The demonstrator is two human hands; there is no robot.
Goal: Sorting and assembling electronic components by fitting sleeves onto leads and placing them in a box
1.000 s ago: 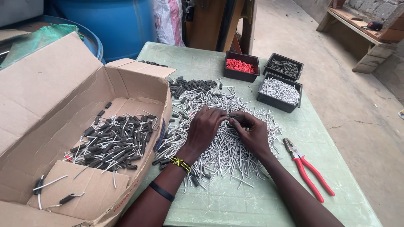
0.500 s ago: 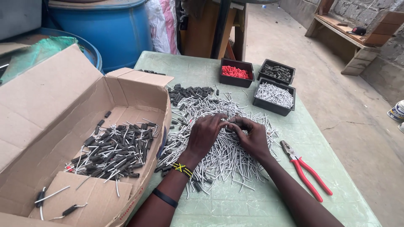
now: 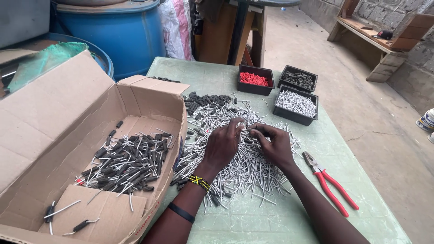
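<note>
I'm looking down on a pale green table (image 3: 280, 226). One open cardboard box (image 3: 54, 135) is lying at the left, brown, flaps spread, holding a heap of black-sleeved wire pieces (image 3: 129, 162). Three small black trays are sitting at the far edge: one with red pieces (image 3: 254, 79), one with dark pieces (image 3: 298, 79), one with grey wires (image 3: 296, 104).

Both hands are working over the loose pile of grey wire pieces (image 3: 244, 167) at table centre. The left hand (image 3: 224, 144) is curling its fingers together, the right hand (image 3: 273, 144) likewise, fingertips meeting and pinching something small between them; I cannot tell exactly what. A row of black sleeves (image 3: 205, 99) is lying just beyond the pile.

One pair of red-handled pliers (image 3: 327, 183) is resting right of the pile, untouched. A blue barrel (image 3: 122, 36) is standing behind the box.
</note>
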